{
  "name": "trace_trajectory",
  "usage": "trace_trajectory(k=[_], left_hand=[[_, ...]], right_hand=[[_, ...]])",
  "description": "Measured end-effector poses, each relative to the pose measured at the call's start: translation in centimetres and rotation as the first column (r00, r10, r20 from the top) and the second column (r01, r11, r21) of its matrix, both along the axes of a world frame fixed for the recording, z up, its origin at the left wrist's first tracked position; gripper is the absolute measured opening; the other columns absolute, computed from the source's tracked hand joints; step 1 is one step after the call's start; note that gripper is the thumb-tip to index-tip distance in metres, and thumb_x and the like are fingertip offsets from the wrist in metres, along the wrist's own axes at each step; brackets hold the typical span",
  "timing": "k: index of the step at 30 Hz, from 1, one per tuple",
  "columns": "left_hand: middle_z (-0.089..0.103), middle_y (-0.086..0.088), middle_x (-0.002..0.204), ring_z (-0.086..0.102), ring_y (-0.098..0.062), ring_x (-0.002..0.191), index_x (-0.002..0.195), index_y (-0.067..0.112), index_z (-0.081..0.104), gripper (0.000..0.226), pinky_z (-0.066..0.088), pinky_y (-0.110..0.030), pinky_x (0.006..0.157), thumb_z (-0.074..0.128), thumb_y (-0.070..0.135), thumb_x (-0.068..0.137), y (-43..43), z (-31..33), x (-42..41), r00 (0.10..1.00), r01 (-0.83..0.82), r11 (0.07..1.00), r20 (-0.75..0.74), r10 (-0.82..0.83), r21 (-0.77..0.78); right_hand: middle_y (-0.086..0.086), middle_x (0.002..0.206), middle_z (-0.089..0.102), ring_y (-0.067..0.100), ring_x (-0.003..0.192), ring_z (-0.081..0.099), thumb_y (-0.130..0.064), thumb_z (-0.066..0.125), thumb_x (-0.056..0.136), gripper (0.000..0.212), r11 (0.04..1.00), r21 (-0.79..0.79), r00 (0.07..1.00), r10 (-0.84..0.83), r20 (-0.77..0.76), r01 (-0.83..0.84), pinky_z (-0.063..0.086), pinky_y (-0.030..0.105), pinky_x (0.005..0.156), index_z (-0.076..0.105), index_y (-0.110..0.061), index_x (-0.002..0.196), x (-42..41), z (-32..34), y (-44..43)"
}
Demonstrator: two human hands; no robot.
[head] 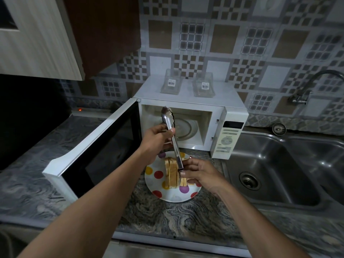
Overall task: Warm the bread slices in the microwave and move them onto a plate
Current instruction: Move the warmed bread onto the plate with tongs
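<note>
Several bread slices (pixel 172 173) stand on edge on a white plate (pixel 167 197) with coloured dots, on the counter just in front of the white microwave (pixel 230 110). The microwave's door (pixel 96 151) swings wide open to the left, and its glass turntable (pixel 186 127) carries nothing. My left hand (pixel 157 140) grips a pair of metal tongs (pixel 171 133) around their middle, tips closed and pointing up toward the cavity. My right hand (pixel 200 175) pinches the rear end of the tongs, above the bread.
Two clear glass containers (pixel 172 83) (pixel 203 86) with barcode labels stand on top of the microwave. A double steel sink (pixel 279 170) with a tap (pixel 305 90) lies to the right. A dark stove area fills the far left. Marbled counter (pixel 176 216) extends toward me.
</note>
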State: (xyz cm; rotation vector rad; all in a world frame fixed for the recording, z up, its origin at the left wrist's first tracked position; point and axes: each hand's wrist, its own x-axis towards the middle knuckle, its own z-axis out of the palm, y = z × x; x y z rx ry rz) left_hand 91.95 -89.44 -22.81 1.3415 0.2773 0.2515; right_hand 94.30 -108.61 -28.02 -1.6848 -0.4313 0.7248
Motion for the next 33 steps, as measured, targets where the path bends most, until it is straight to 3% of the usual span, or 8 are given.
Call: trace_trajectory(k=[3,7,12,17,21,26,30,33], left_hand=[[0.062,-0.011,0.091,0.066,-0.023,0.076,0.1,0.008,0.068,0.009,0.059,-0.032,0.065,0.065,0.013,0.093,-0.1,-0.2,0.1,1.0,-0.014,1.0,-0.005,0.014,-0.003],[0.063,-0.012,0.088,0.066,-0.028,0.074,0.101,0.007,0.069,0.013,0.054,-0.053,0.079,0.067,0.016,0.092,0.2,-0.5,0.1,0.999,-0.047,0.999,-0.021,0.047,-0.016],[0.061,-0.014,0.095,0.065,-0.026,0.083,0.105,0.007,0.068,0.013,0.056,-0.025,0.061,0.064,0.012,0.093,-0.2,0.0,0.1,0.999,-0.027,0.999,0.017,0.027,-0.02],[0.065,-0.011,0.095,0.067,-0.024,0.083,0.112,0.005,0.067,0.021,0.056,-0.025,0.063,0.065,0.014,0.093,0.1,0.1,0.4,0.999,-0.035,0.999,0.005,0.035,-0.01],[0.065,-0.008,0.087,0.069,-0.026,0.08,0.107,0.005,0.068,0.021,0.059,-0.039,0.075,0.069,0.018,0.09,-0.1,-0.4,0.7,0.999,-0.032,0.998,-0.014,0.031,-0.051],[0.067,-0.014,0.095,0.07,-0.034,0.093,0.111,0.004,0.065,0.022,0.059,-0.038,0.076,0.067,0.016,0.092,-0.5,-0.6,1.0,0.999,0.043,0.998,-0.009,-0.043,-0.035],[0.064,-0.028,0.103,0.067,-0.039,0.101,0.109,0.005,0.064,0.024,0.057,-0.036,0.086,0.066,0.022,0.093,-0.6,-1.2,0.7,0.992,0.106,0.994,-0.061,-0.106,-0.007],[0.069,-0.014,0.095,0.068,-0.028,0.094,0.114,0.011,0.061,0.025,0.053,-0.04,0.089,0.066,0.025,0.093,-0.4,-1.5,0.1,0.977,0.185,0.982,-0.103,-0.187,-0.026]], right_hand=[[0.011,0.109,0.074,0.018,0.091,0.07,0.007,0.071,0.083,0.036,0.999,0.037,1.0,0.005,0.016,-0.006,0.055,0.032,0.078,0.066,-0.008,0.116,0.0,0.3,0.2],[0.008,0.108,0.076,0.017,0.092,0.071,0.011,0.068,0.084,0.037,0.998,0.053,0.999,0.031,0.009,-0.032,0.056,0.032,0.082,0.065,-0.008,0.116,0.2,0.4,0.3],[0.007,0.103,0.077,0.017,0.088,0.072,0.0,0.073,0.086,0.031,0.995,0.093,0.998,-0.046,0.042,0.042,0.054,0.027,0.074,0.065,-0.008,0.115,0.1,0.2,0.6],[0.009,0.1,0.077,0.019,0.087,0.073,-0.006,0.076,0.084,0.03,0.985,0.136,0.994,-0.111,0.008,0.108,0.057,0.028,0.075,0.067,-0.004,0.112,0.0,-0.3,0.8],[0.014,0.099,0.076,0.018,0.082,0.071,-0.01,0.077,0.084,0.03,0.971,0.179,0.987,-0.151,-0.062,0.16,0.056,0.033,0.075,0.066,0.003,0.108,0.2,0.1,0.9],[0.009,0.091,0.076,0.025,0.086,0.072,-0.03,0.075,0.087,0.03,0.966,0.156,0.975,-0.217,0.055,0.206,0.055,0.042,0.078,0.066,-0.006,0.103,0.2,0.6,1.2],[0.005,0.075,0.063,0.02,0.064,0.062,-0.035,0.067,0.093,0.02,0.967,0.149,0.966,-0.226,0.123,0.207,0.05,0.036,0.058,0.063,-0.018,0.102,0.2,0.7,1.5],[0.001,0.07,0.054,0.016,0.059,0.05,-0.039,0.064,0.095,0.016,0.958,0.149,0.949,-0.268,0.168,0.244,0.043,0.03,0.052,0.065,-0.024,0.1,0.3,0.5,1.5]])
